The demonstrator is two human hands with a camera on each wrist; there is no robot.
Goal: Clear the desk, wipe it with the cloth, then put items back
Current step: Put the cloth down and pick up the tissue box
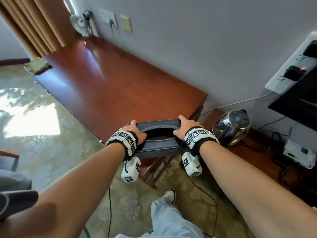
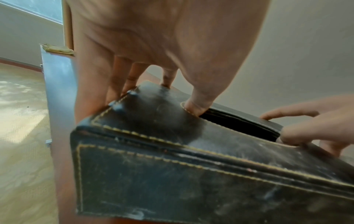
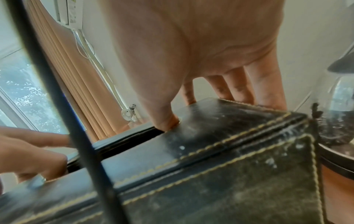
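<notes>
Both hands grip a black leather tissue box (image 1: 160, 148), one at each short end, at the desk's (image 1: 120, 86) near right corner. Whether the box sits on the corner or is held just off it cannot be told.

Left hand (image 1: 135, 133): fingers wrapped down over the left end, thumb hooked into the oval opening in the box top. The left wrist view shows the thumb (image 2: 199, 104) dipped inside the slot edge and the fingers (image 2: 132, 78) curled behind the far rim.

Right hand (image 1: 184, 128): mirror hold on the right end, thumb at the opening's right edge, fingers over the far rim. The right wrist view shows the thumb (image 3: 168, 121) pressed into the slot and the fingers (image 3: 237, 87) bent down past the box's back edge.

Box leather is scuffed, with yellow stitching along the seams.

A yellow-green cloth (image 1: 37, 66) lies bunched at the desk's far left corner, well apart from the box.

A steel kettle (image 1: 231, 127) stands on a lower surface just right of the desk, close to the right hand. A small white fan (image 1: 79, 24) is at the desk's far end by the wall.
</notes>
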